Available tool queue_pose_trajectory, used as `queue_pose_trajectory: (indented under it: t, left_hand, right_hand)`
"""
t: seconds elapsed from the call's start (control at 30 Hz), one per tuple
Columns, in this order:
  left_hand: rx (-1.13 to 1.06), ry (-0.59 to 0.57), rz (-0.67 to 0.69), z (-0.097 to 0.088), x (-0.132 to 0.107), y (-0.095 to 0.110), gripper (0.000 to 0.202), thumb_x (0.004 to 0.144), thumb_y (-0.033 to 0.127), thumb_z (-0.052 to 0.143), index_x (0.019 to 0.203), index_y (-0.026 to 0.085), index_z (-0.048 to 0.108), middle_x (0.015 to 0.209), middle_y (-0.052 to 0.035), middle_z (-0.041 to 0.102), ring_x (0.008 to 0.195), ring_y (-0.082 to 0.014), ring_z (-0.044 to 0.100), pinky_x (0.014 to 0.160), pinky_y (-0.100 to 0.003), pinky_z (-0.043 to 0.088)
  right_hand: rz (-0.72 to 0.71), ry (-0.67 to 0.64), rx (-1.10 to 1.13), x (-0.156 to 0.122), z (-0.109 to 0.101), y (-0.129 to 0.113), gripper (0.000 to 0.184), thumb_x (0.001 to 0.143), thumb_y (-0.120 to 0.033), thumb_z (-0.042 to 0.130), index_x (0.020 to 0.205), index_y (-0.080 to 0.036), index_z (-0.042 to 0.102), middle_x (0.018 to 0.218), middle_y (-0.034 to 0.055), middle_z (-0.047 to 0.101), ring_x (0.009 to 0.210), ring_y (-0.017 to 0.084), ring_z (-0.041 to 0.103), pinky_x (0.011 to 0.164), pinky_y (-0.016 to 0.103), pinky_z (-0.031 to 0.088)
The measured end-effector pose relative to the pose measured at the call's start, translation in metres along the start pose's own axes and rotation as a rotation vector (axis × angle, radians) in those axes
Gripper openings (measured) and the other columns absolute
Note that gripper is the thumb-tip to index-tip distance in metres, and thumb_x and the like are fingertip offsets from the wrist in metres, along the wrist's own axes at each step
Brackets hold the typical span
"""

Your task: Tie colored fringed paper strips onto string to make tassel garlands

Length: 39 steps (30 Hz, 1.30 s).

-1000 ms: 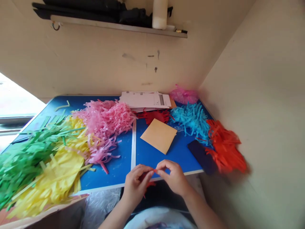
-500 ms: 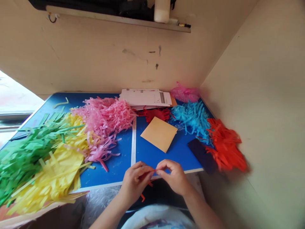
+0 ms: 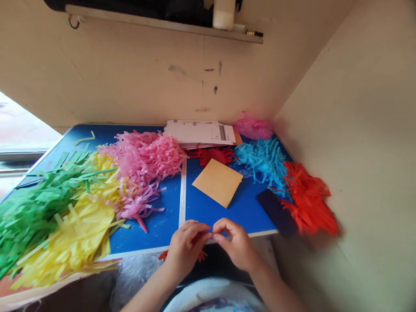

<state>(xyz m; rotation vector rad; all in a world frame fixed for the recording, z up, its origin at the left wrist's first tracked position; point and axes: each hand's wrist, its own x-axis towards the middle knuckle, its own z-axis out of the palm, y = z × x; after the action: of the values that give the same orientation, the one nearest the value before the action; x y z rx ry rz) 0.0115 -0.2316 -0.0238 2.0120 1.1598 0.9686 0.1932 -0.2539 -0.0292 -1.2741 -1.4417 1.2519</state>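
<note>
Just past the table's front edge, my left hand point(image 3: 191, 243) and my right hand point(image 3: 234, 243) meet fingertip to fingertip. Both are closed in a pinch on red fringed paper point(image 3: 202, 256). Its cut ends hang below my left hand and poke out on that hand's far side. The bit between the fingertips is tiny and mostly hidden. Beyond the hands lies a tan square of paper or envelope point(image 3: 217, 183) on the blue table point(image 3: 165, 234). A dark phone-like slab point(image 3: 274, 210) rests at the right front edge, partly under red-orange paper fringe point(image 3: 307, 195).
Green fringe point(image 3: 35, 208), yellow fringe point(image 3: 81, 229) and pink fringe point(image 3: 146, 158) cover the left side. Blue fringe point(image 3: 261, 158), dark red fringe point(image 3: 212, 156), white papers point(image 3: 198, 132) and a pink plastic bag point(image 3: 253, 126) lie at the back. A shelf point(image 3: 162, 25) hangs above. Clear plastic point(image 3: 134, 273) sits below the edge.
The red fringe below my left hand has shifted, with ends now showing on both sides of the hand. The hands stay pinched together in nearly the same place. The view has moved slightly.
</note>
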Motion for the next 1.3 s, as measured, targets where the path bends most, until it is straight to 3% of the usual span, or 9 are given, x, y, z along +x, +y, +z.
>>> queue_pose_trajectory:
  t: [0.17,0.27,0.47,0.57,0.7,0.83,0.93,1.07,1.3]
  left_hand:
    - [-0.031,-0.095,0.009,-0.003,-0.001,-0.002,0.015,0.089,0.027,0.058,0.088,0.023,0.073,0.080,-0.0039,0.073,0.072,-0.0146,0.068,0.067,-0.023,0.054]
    - [-0.008,-0.066,0.036,-0.004,-0.001,-0.003,0.018,0.091,0.027,0.056,0.087,0.023,0.073,0.078,-0.0037,0.073,0.070,-0.0142,0.067,0.064,-0.022,0.053]
    - [0.010,-0.034,0.074,-0.002,-0.002,-0.005,0.017,0.089,0.035,0.060,0.092,0.023,0.073,0.075,-0.0024,0.073,0.069,-0.0146,0.066,0.069,-0.025,0.053]
    - [-0.015,-0.099,0.033,-0.005,-0.001,-0.003,0.016,0.085,0.036,0.066,0.089,0.022,0.073,0.078,-0.0035,0.073,0.070,-0.0148,0.066,0.064,-0.023,0.052]
    - [-0.091,-0.166,-0.032,-0.013,-0.001,-0.002,0.015,0.088,0.031,0.062,0.081,0.021,0.070,0.082,-0.0045,0.073,0.075,-0.0150,0.067,0.068,-0.023,0.054]
    - [-0.004,-0.047,0.066,-0.011,-0.010,-0.004,0.013,0.087,0.029,0.063,0.097,0.022,0.067,0.097,-0.0055,0.073,0.091,-0.0181,0.068,0.091,-0.035,0.052]
    - [0.082,0.058,0.199,-0.005,-0.021,-0.002,0.010,0.089,0.020,0.060,0.096,0.024,0.066,0.088,0.0010,0.073,0.082,-0.0127,0.068,0.106,-0.040,0.041]
    - [0.134,0.132,0.305,-0.001,-0.033,0.008,0.013,0.089,0.013,0.059,0.091,0.024,0.067,0.083,0.0041,0.072,0.076,-0.0088,0.067,0.109,-0.037,0.036]
    - [0.157,0.174,0.356,0.003,-0.055,0.021,0.012,0.087,0.012,0.061,0.088,0.023,0.067,0.083,0.0037,0.074,0.076,-0.0092,0.068,0.115,-0.041,0.028]
  right_hand:
    - [-0.040,-0.007,-0.135,0.003,-0.002,-0.004,0.006,0.085,-0.017,0.058,0.083,-0.021,0.062,0.083,0.0013,0.065,0.079,0.016,0.060,0.076,0.027,0.047]
    - [-0.056,-0.014,-0.168,0.004,-0.004,-0.005,0.008,0.083,-0.015,0.062,0.084,-0.022,0.066,0.085,0.0015,0.067,0.081,0.017,0.061,0.078,0.028,0.047]
    - [0.091,0.026,-0.022,0.004,-0.003,0.002,0.005,0.080,-0.020,0.069,0.083,-0.022,0.072,0.081,0.0010,0.072,0.076,0.017,0.065,0.073,0.027,0.050]
    - [0.002,0.035,-0.068,0.003,-0.003,0.001,0.005,0.078,-0.020,0.072,0.074,-0.022,0.073,0.077,0.0013,0.071,0.073,0.016,0.066,0.070,0.026,0.050]
    - [-0.101,0.031,-0.088,0.001,-0.006,-0.003,0.008,0.082,-0.021,0.070,0.074,-0.022,0.072,0.077,0.0019,0.071,0.072,0.016,0.066,0.069,0.025,0.051]
    - [-0.171,0.066,-0.221,-0.005,-0.005,-0.011,0.006,0.085,-0.020,0.065,0.083,-0.022,0.070,0.080,0.0019,0.071,0.075,0.016,0.066,0.072,0.024,0.052]
    - [-0.208,0.103,-0.310,-0.014,0.000,-0.018,0.006,0.086,-0.020,0.062,0.088,-0.022,0.066,0.082,0.0019,0.071,0.076,0.016,0.066,0.074,0.026,0.053]
    - [-0.205,0.144,-0.330,-0.030,0.006,-0.024,0.004,0.085,-0.020,0.061,0.088,-0.022,0.063,0.081,0.0013,0.071,0.074,0.016,0.067,0.074,0.026,0.053]
    - [-0.218,0.163,-0.308,-0.059,0.010,-0.026,0.010,0.082,-0.016,0.062,0.091,-0.022,0.061,0.080,-0.0007,0.069,0.074,0.014,0.066,0.073,0.023,0.052]
